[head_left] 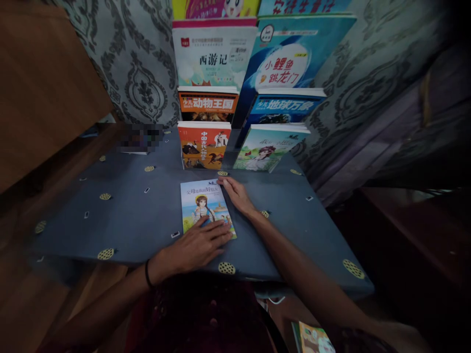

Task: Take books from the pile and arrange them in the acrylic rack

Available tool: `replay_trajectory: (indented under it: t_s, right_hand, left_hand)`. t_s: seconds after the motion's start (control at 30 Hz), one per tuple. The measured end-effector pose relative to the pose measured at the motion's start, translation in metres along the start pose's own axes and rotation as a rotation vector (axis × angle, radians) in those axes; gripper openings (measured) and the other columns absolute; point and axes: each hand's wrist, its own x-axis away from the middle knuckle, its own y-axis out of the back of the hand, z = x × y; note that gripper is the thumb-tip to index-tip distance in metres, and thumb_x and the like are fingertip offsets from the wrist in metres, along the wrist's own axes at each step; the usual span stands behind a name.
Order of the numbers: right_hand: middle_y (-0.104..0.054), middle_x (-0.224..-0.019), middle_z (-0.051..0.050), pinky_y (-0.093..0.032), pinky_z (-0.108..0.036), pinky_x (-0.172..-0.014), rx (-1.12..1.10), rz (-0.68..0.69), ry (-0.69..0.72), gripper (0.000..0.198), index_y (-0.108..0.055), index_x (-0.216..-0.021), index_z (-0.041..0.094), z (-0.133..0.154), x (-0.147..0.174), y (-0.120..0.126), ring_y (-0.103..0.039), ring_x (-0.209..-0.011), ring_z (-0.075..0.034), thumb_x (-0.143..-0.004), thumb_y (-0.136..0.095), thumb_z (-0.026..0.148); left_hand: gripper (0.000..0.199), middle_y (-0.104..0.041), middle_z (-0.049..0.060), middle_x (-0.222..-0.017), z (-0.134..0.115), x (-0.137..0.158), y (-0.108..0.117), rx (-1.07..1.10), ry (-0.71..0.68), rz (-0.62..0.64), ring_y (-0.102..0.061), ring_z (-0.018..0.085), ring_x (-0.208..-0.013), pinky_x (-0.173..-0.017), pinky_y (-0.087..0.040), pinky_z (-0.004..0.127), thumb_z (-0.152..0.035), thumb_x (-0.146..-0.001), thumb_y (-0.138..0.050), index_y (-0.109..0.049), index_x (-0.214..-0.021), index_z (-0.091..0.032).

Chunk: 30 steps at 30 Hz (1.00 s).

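Observation:
A children's book [202, 201] with a girl in a yellow hat on its cover lies closed and flat on the table. Across its lower part rests my left hand [200, 242], palm down with fingers stretched out toward the right; a black band circles the wrist. At the book's upper right corner is my right hand [237, 193], its fingers extended and the tips touching the edge. Part of the cover's lower half is hidden under my left hand.
Behind the book stands a tiered rack of books, among them an orange book [205, 147] and a green book [270, 149]. The table [128, 211] has a blue-grey pineapple-print cloth. A blurred-out item [138, 139] lies at back left. Another book [314, 338] sits below the front edge.

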Motion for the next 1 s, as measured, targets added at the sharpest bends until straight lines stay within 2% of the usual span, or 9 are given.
replay_trajectory:
  t_s: [0.13,0.23,0.3,0.37,0.47,0.6,0.77,1.0]
  right_hand:
    - [-0.067,-0.133,-0.013,-0.043,-0.052,-0.111,0.267,0.046,0.139,0.041,-0.064,-0.129,0.019,0.025,0.028,-0.010,-0.058,-0.128,-0.029,-0.101,-0.043,0.039]
    - [-0.060,-0.144,-0.014,-0.039,-0.054,-0.116,0.379,0.195,0.288,0.042,-0.058,-0.139,0.019,0.058,0.066,-0.029,-0.047,-0.141,-0.027,-0.101,-0.042,0.030]
    - [-0.046,-0.156,-0.017,-0.035,-0.052,-0.121,0.423,0.332,0.370,0.049,-0.049,-0.147,0.012,0.081,0.090,-0.042,-0.034,-0.150,-0.027,-0.102,-0.042,0.033]
    - [-0.036,-0.161,-0.021,-0.031,-0.049,-0.124,0.436,0.462,0.427,0.063,-0.038,-0.153,0.006,0.097,0.108,-0.053,-0.024,-0.154,-0.027,-0.101,-0.049,0.041]
    - [-0.028,-0.163,-0.025,-0.027,-0.048,-0.126,0.474,0.531,0.419,0.081,-0.027,-0.155,0.000,0.104,0.123,-0.059,-0.018,-0.156,-0.029,-0.096,-0.057,0.047]
    - [-0.029,-0.163,-0.023,-0.027,-0.049,-0.126,0.514,0.496,0.384,0.083,-0.024,-0.157,0.003,0.098,0.131,-0.051,-0.018,-0.156,-0.029,-0.095,-0.060,0.045]
    - [-0.034,-0.161,-0.023,-0.033,-0.051,-0.123,0.568,0.428,0.371,0.078,-0.026,-0.157,0.005,0.092,0.145,-0.032,-0.022,-0.154,-0.031,-0.096,-0.060,0.039]
    - [-0.029,-0.163,-0.023,-0.034,-0.054,-0.122,0.611,0.370,0.305,0.085,-0.007,-0.162,0.009,0.075,0.163,-0.013,-0.020,-0.155,-0.031,-0.098,-0.057,0.034]
  left_hand:
    - [0.035,-0.066,0.006,-0.137,0.016,0.013,-0.002,0.072,0.063,-0.170,-0.056,0.019,-0.134,-0.120,-0.036,0.047,-0.028,-0.104,-0.041,-0.061,-0.133,-0.025]
    - [0.037,-0.068,0.010,-0.133,0.038,0.033,-0.008,0.053,0.269,-0.374,-0.059,0.022,-0.130,-0.112,-0.045,0.047,-0.022,-0.103,-0.039,-0.061,-0.132,-0.021]
    - [0.043,-0.062,0.014,-0.141,0.050,0.045,-0.015,0.025,0.389,-0.434,-0.055,0.025,-0.135,-0.111,-0.047,0.049,-0.019,-0.100,-0.039,-0.054,-0.140,-0.018]
    - [0.051,-0.054,0.015,-0.149,0.057,0.054,-0.021,0.007,0.431,-0.408,-0.048,0.027,-0.141,-0.113,-0.045,0.052,-0.015,-0.096,-0.040,-0.047,-0.147,-0.018]
    - [0.053,-0.050,0.016,-0.153,0.058,0.056,-0.025,-0.026,0.448,-0.341,-0.046,0.027,-0.143,-0.115,-0.043,0.053,-0.015,-0.096,-0.039,-0.044,-0.149,-0.018]
    - [0.044,-0.053,0.018,-0.150,0.053,0.051,-0.024,-0.103,0.467,-0.335,-0.049,0.029,-0.141,-0.111,-0.046,0.052,-0.024,-0.102,-0.035,-0.049,-0.143,-0.014]
    - [0.043,-0.055,0.017,-0.148,0.051,0.048,-0.022,-0.134,0.467,-0.340,-0.051,0.028,-0.139,-0.112,-0.045,0.052,-0.028,-0.104,-0.032,-0.051,-0.140,-0.014]
    - [0.044,-0.053,0.016,-0.150,0.050,0.048,-0.021,-0.124,0.493,-0.325,-0.050,0.028,-0.139,-0.113,-0.044,0.053,-0.030,-0.105,-0.030,-0.050,-0.142,-0.016]
